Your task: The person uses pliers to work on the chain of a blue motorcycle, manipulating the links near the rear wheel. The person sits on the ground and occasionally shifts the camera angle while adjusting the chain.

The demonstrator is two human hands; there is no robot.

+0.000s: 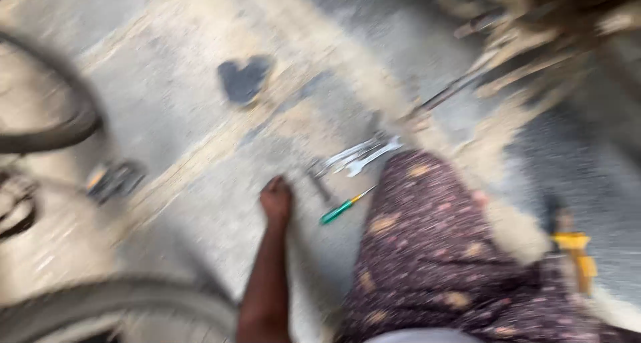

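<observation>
Overall: heavy blur, so we read coarse shapes only.
Left hand (276, 199): low centre of the frame, arm coming up from the bottom edge. It rests on or just above the floor (200, 116); we cannot tell which. Fingers look drawn together, but we cannot tell whether they grip anything.
Right hand: only a pale smudge at the right edge of the knee; we cannot tell what it does.
Screwdriver (344, 207): green handle, thin shaft, lying just right of our left hand, slanting up to the right. Apart from the hand.
Dark tool (320, 183): thin, near the fingertips, between hand and wrenches; kind unclear.
Wrenches (360, 156): a few bright metal ones, fanned on the floor above the screwdriver, centre of frame.
Knee (427, 249): patterned dark cloth fills the lower right.
Yellow tool (577, 249): far right, beyond the knee.
Tyres (60, 126): dark curves at left edge and lower left.
Pedal (113, 178): left, near the tyre.
Dark patch (244, 79): upper centre of the floor.
</observation>
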